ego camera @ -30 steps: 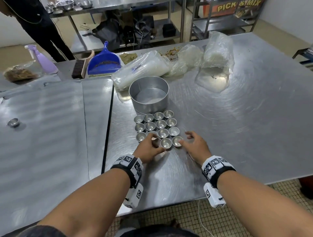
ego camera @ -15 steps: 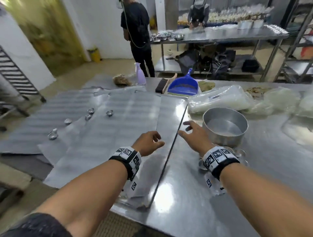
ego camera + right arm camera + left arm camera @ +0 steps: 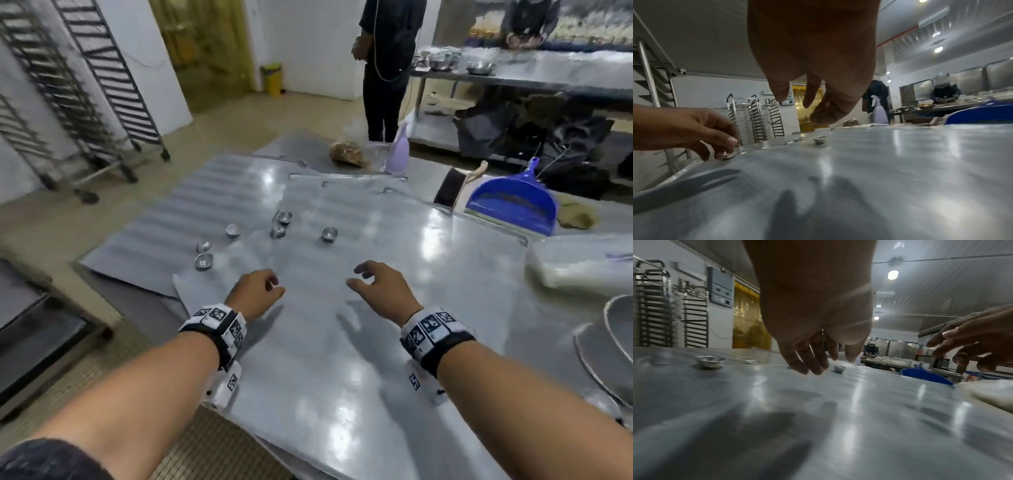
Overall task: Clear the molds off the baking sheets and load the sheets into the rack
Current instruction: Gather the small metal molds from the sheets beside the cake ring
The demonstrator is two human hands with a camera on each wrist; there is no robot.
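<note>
Several overlapping grey baking sheets (image 3: 342,342) cover the table. Several small round metal molds lie scattered on their far part: one (image 3: 330,234) ahead of my right hand, two (image 3: 283,216) near the middle, more (image 3: 204,261) to the left. My left hand (image 3: 270,284) and right hand (image 3: 359,277) hover low over the top sheet, fingers loosely curled, holding nothing. In the left wrist view my fingers (image 3: 807,360) hang just short of a mold (image 3: 839,368). The right wrist view shows a mold (image 3: 820,139) beyond my fingers (image 3: 813,95).
Tall empty tray racks (image 3: 78,85) stand on the floor at the far left. A blue dustpan (image 3: 513,202), a lilac spray bottle (image 3: 399,150) and plastic bags (image 3: 582,267) lie at the table's back right. A round pan (image 3: 620,342) sits at the right edge. A person (image 3: 387,68) stands behind.
My view has swung left, away from the grouped molds by the round pan. Both hands have moved left with it and now hang over the top baking sheet.
</note>
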